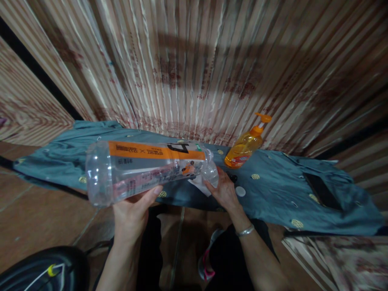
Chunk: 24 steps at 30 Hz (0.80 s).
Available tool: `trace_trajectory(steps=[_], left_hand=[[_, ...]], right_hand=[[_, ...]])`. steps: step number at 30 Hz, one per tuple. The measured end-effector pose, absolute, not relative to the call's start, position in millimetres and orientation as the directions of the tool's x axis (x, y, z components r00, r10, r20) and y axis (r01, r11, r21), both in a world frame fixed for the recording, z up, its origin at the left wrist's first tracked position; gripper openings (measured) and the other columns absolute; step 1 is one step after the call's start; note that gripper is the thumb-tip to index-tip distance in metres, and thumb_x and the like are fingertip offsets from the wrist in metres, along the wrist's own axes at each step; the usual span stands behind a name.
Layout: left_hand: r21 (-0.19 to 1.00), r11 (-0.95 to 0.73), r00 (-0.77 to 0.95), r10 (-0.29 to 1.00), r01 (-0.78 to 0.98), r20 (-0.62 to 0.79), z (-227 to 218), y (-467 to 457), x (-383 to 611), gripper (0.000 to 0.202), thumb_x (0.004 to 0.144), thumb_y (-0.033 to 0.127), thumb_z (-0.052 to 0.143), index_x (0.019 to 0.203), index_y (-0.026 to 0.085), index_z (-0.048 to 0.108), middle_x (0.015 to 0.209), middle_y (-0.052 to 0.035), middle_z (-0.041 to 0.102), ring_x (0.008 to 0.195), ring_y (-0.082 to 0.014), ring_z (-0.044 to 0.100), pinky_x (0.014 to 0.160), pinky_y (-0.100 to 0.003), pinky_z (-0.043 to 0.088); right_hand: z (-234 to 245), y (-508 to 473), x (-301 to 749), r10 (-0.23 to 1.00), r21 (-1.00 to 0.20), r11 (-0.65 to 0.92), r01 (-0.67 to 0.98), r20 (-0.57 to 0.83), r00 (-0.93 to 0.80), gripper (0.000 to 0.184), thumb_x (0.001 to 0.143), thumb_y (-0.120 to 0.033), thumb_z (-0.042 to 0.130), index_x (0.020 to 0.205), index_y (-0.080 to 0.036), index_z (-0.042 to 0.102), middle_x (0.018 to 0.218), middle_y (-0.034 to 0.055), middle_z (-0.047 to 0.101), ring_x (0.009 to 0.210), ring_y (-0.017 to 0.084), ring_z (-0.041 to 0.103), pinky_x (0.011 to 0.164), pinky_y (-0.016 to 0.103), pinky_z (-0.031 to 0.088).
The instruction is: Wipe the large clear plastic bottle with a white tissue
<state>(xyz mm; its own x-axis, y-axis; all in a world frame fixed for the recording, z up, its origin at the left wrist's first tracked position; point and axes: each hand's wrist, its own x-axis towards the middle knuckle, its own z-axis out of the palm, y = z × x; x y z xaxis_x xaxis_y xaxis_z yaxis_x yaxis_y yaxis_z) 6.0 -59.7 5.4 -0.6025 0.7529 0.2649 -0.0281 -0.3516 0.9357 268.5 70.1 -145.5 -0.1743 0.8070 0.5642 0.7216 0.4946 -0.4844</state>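
In my left hand (133, 212) lies a large clear plastic bottle (145, 169) with an orange and grey label, fingers wrapped under it and the thumb along its side. It is tipped nearly flat, its neck towards the right. My right hand (224, 190) grips a small clear plastic cup (210, 176) right at the bottle's mouth. Whether liquid passes between them I cannot tell. Just below the cup is a piece of white paper or tissue (200, 186). Beside my right fingers lie a small black object (233, 178) and a white round disc (240, 191), perhaps a cap.
A patterned teal cloth (273, 190) covers the narrow table. Behind my right hand stands an orange pump bottle (244, 147); a dark phone (321, 190) lies to the right. A pleated curtain (194, 72) closes off the back. A black round seat (45, 266) is at lower left.
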Motion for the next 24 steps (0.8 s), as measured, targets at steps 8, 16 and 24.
trace_trajectory(steps=[8,16,24], left_hand=[[0.937,-0.345,-0.590,0.767,-0.048,0.252,7.6,-59.4,8.2,0.065,0.067,0.043,0.108,0.127,0.026,0.089,0.101,-0.0075,0.092,0.097,-0.0372,0.091,0.098,-0.051,0.077],[0.936,-0.347,-0.599,0.762,-0.059,0.245,6.6,-59.3,6.8,0.066,0.065,0.041,0.109,0.126,0.026,0.089,0.107,-0.0076,0.093,0.094,-0.0352,0.091,0.094,-0.047,0.077],[0.931,-0.356,-0.591,0.768,-0.077,0.245,10.2,-59.1,10.0,0.066,0.067,0.039,0.108,0.128,0.026,0.089,0.100,-0.0065,0.093,0.092,-0.0367,0.091,0.097,-0.051,0.077]], right_hand=[[-143.1,69.6,268.3,0.804,-0.482,0.502,0.718,0.565,-0.182,0.069,0.109,-0.069,0.065,0.150,-0.014,0.067,0.127,0.0241,0.084,0.115,0.042,0.083,0.100,0.061,0.072],[-144.5,69.7,268.4,0.804,-0.486,0.504,0.714,0.567,-0.182,0.069,0.109,-0.068,0.065,0.152,-0.013,0.066,0.130,0.0246,0.084,0.119,0.042,0.083,0.104,0.061,0.071],[-143.8,69.3,268.3,0.814,-0.493,0.491,0.718,0.554,-0.176,0.069,0.109,-0.068,0.066,0.151,-0.013,0.067,0.128,0.0242,0.084,0.116,0.042,0.083,0.102,0.062,0.071]])
